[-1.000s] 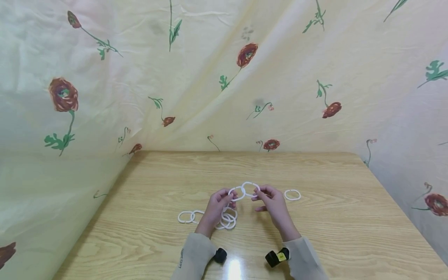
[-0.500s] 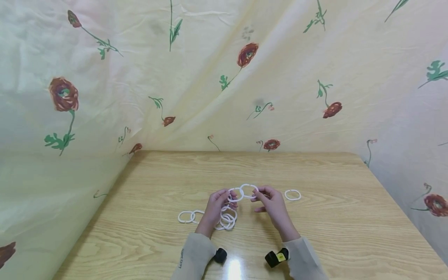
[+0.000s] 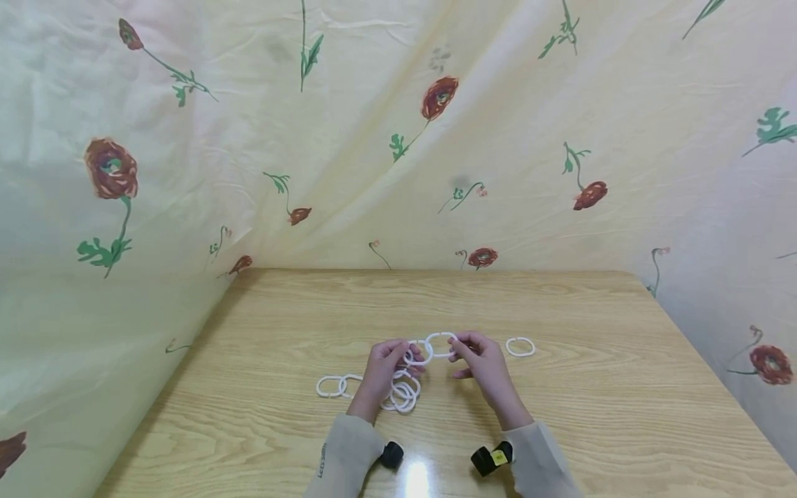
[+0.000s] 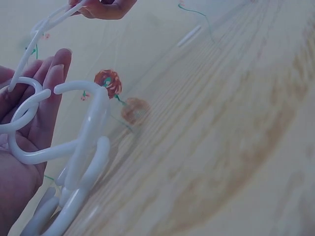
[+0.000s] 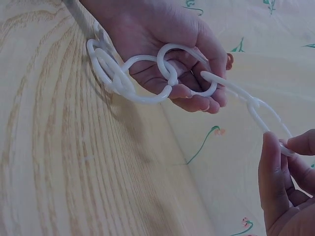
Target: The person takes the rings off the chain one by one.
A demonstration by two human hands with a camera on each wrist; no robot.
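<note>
I judge the white chain, strung above the table between the left hand and right hand, each gripping a link, light, stiff-linked and slightly slick, best pinched on an unbroken curve.

My head view looks forward and down. Both wrist views, nearer, share white oval plastic links.
</note>
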